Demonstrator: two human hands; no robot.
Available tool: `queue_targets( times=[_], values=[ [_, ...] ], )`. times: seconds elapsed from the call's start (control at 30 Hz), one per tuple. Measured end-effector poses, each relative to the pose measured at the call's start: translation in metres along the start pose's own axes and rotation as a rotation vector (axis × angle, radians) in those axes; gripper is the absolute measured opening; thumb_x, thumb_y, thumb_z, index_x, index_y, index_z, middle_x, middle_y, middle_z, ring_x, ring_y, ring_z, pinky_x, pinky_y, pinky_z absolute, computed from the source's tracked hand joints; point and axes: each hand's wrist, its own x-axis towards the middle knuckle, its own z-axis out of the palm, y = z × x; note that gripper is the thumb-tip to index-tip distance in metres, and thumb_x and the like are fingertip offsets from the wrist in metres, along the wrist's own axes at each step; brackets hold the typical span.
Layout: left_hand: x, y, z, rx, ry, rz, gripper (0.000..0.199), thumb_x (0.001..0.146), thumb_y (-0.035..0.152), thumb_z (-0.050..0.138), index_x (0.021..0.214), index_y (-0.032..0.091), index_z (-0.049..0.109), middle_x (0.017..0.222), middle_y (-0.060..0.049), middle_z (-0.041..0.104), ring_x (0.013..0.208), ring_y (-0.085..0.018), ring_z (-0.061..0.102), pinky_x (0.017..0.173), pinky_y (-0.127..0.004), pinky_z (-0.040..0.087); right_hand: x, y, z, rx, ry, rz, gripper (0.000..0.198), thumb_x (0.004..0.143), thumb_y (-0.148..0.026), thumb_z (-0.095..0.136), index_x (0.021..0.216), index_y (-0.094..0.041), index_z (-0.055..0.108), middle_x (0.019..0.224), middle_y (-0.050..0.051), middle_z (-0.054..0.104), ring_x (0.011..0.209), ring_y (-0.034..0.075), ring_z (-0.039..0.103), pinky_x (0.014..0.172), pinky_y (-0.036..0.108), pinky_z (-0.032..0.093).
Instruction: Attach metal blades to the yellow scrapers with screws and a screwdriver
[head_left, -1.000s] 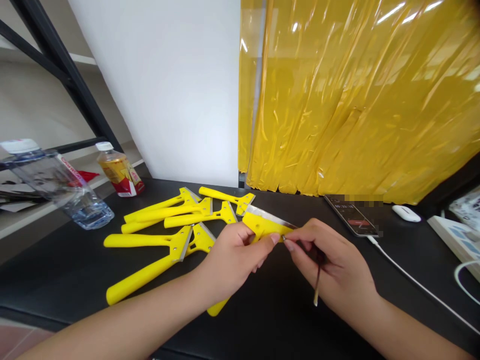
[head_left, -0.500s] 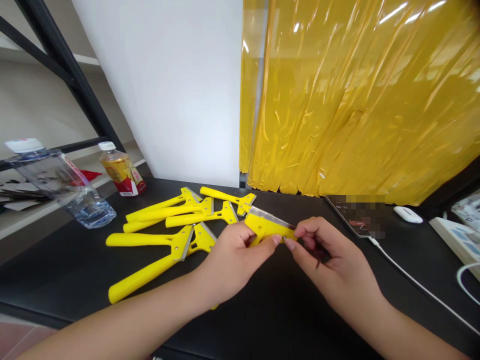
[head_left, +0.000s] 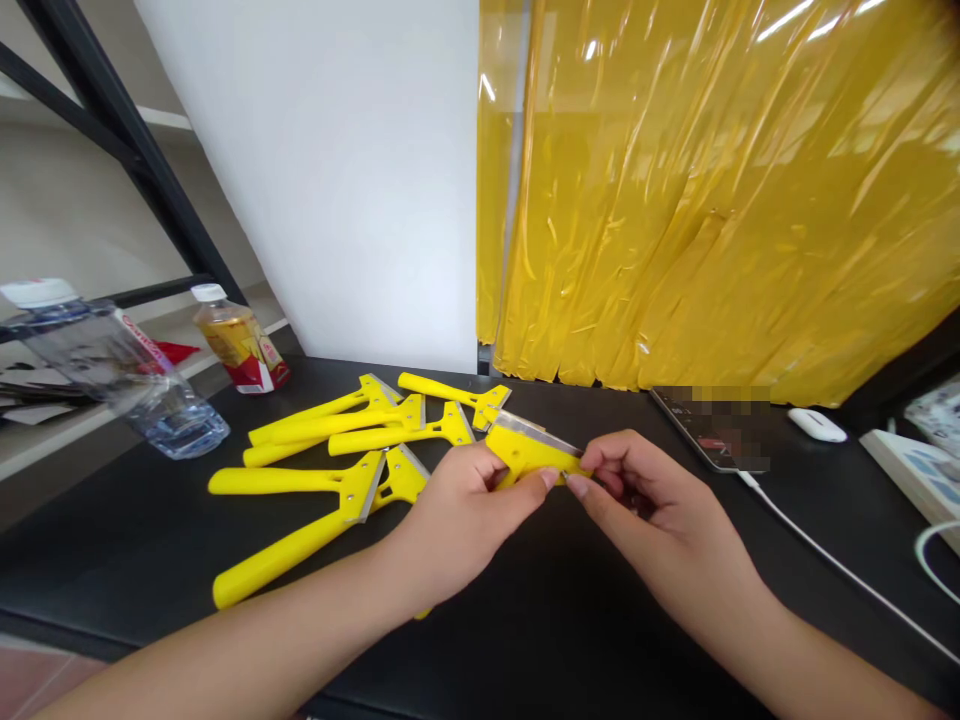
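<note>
My left hand (head_left: pixel 469 515) is closed around a yellow scraper (head_left: pixel 525 450), its thumb pressed on the head. A metal blade strip runs along the scraper's upper edge. At the other end of the head, my right hand (head_left: pixel 660 510) pinches with thumb and forefinger at a small metal screw (head_left: pixel 566 477), mostly hidden by the fingertips. The right fingers also touch the scraper's corner. Left of my hands lie several more yellow scrapers (head_left: pixel 292 480), some overlapping, with blades fitted on their heads. Most of the held scraper's handle is hidden behind my left hand.
A clear water bottle (head_left: pixel 165 400) and a drink bottle (head_left: pixel 244 345) stand on the black table (head_left: pixel 585 620) at left. A phone (head_left: pixel 705 435) with a white cable (head_left: pixel 817 545) and a white earbud case (head_left: pixel 817 425) lie at right. Yellow film (head_left: pixel 675 250) rises behind.
The camera view has shifted slightly. Both hands stay on the scraper, and the right fingertips have moved only slightly at the screw.
</note>
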Motion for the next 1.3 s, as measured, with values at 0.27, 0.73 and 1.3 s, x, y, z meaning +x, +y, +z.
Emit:
queue_targets(
  times=[0.27,0.73,1.3],
  values=[
    [0.006,-0.006,0.004,-0.255,0.019,-0.172,0.030,0.089,0.040,0.074,0.075,0.018,0.059,0.052,0.006,0.049,0.046,-0.009,0.042,0.048,-0.024,0.033,0.007,0.010,-0.002,-0.563,0.023,-0.589,0.013,0.101,-0.015,0.060,0.112,-0.021,0.066,0.084,0.002,0.066,0.072,0.017,0.058,0.069,0.033,0.043],
    [0.009,-0.009,0.005,-0.352,0.021,-0.206,0.026,0.084,0.035,0.078,0.077,0.016,0.062,0.056,0.005,0.051,0.046,-0.007,0.043,0.044,-0.022,0.033,0.006,0.027,0.003,-0.246,-0.048,-0.262,0.022,0.100,-0.024,0.060,0.121,-0.027,0.057,0.092,0.000,0.059,0.079,0.015,0.059,0.072,0.029,0.049],
    [0.018,-0.009,-0.014,-0.358,0.086,-0.038,0.031,0.093,0.043,0.070,0.077,0.017,0.062,0.053,0.003,0.050,0.049,-0.010,0.046,0.053,-0.025,0.035,0.018,0.008,-0.038,-0.348,0.110,-0.048,0.020,0.101,-0.037,0.059,0.119,-0.028,0.061,0.100,0.003,0.071,0.083,0.019,0.070,0.072,0.031,0.057]
  ],
)
